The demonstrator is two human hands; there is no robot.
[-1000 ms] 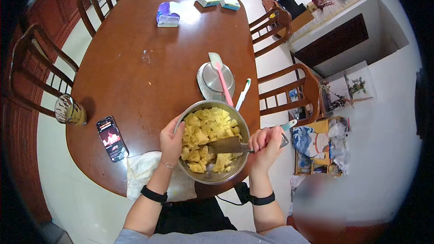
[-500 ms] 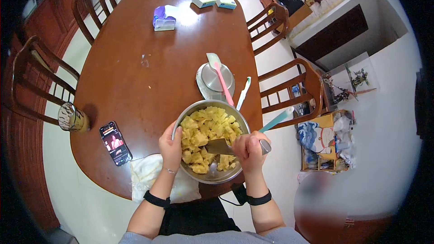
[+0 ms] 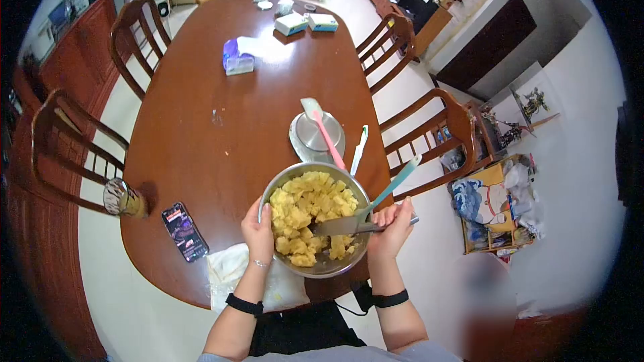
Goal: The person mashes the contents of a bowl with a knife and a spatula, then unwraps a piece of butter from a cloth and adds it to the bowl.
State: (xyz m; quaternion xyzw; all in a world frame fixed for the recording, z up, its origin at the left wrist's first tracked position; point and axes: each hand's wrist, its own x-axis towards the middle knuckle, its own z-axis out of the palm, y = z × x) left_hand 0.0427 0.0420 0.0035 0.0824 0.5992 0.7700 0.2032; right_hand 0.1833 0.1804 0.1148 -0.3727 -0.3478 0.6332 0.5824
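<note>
My left hand (image 3: 257,236) is closed on the left rim of a round stainless-steel bowl (image 3: 320,270), thumb at the edge. Soft yellow chunks of food (image 3: 293,206), perhaps potato, fill much of the bowl. My right hand (image 3: 391,231), at the bowl's right rim, is wrapped round the handle of a metal spatula (image 3: 335,226). Its broad flat blade sits among the chunks. Close by my right fingers, a turquoise-handled spatula (image 3: 397,184) leans over the rim with its lower end in the bowl.
Beyond the bowl, a pink-handled spatula (image 3: 327,135) lies across a round kitchen scale (image 3: 300,149), beside a white utensil (image 3: 359,151). Left are a phone (image 3: 185,232), a glass (image 3: 123,198) and a white cloth (image 3: 231,268). Tissue packs (image 3: 238,60) stand farther back; chairs (image 3: 429,134) flank the table.
The metal blade has shifted within the bowl, and my right hand has turned, its fingers now stretched more along the handle. The turquoise spatula stands steeper. The camera view has tilted up.
</note>
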